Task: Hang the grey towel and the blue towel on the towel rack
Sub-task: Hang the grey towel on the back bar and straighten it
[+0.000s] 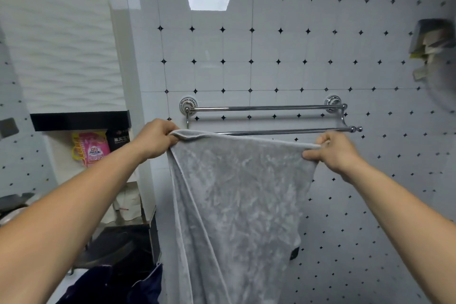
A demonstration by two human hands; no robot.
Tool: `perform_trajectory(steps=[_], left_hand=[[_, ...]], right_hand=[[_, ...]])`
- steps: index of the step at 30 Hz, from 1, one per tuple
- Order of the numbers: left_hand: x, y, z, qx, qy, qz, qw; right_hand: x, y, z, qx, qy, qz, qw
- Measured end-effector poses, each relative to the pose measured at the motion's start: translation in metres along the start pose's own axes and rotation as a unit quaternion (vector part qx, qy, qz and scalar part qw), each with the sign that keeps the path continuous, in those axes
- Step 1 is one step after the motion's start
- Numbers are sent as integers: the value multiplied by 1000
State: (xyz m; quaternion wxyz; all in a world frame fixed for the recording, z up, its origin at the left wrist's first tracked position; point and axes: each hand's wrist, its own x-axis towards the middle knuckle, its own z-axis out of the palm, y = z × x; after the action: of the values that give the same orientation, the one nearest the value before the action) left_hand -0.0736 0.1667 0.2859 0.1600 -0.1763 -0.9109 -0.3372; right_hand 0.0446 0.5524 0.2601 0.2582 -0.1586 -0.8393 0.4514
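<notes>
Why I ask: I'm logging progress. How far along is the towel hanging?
Nothing hung yet: both bars of the rack are bare. In hand: the left hand and right hand grip the grey towel by its top edge, near the front bar. Left: drape it, then hang the blue cloth below, likely the blue towel.

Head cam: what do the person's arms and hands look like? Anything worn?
The left hand and right hand are bare, no gloves. The left forearm and right forearm are bare to the frame edge, no sleeves in view. No watch, band or marking at either wrist. Fingers partly hidden, so rings cannot be ruled out.
</notes>
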Motion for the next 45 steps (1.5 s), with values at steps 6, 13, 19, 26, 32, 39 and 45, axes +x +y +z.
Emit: perform_trajectory(steps=[6, 13, 19, 26, 32, 39, 45], left_hand=[[-4, 12, -15, -307, 36, -64, 949], [-15, 5, -1, -334, -2, -98, 938], [-18, 8, 14, -322, 64, -98, 939], [-11, 10, 16, -288, 73, -59, 953], [-13, 1, 19, -282, 63, -72, 955], [-18, -2, 16, -297, 74, -86, 948], [-23, -15, 30, -286, 13, -119, 951]], right_hand=[[11, -35, -19, 170, 37, -65, 983], [2, -43, -20, 303, 14, -14, 953], [0, -31, -8, 299, -14, -25, 954], [7, -23, -11, 279, -7, -16, 960], [4, -19, -7, 192, -23, -23, 981], [-3, -22, -12, 193, -10, -49, 980], [-17, -8, 10, 117, -24, -47, 992]])
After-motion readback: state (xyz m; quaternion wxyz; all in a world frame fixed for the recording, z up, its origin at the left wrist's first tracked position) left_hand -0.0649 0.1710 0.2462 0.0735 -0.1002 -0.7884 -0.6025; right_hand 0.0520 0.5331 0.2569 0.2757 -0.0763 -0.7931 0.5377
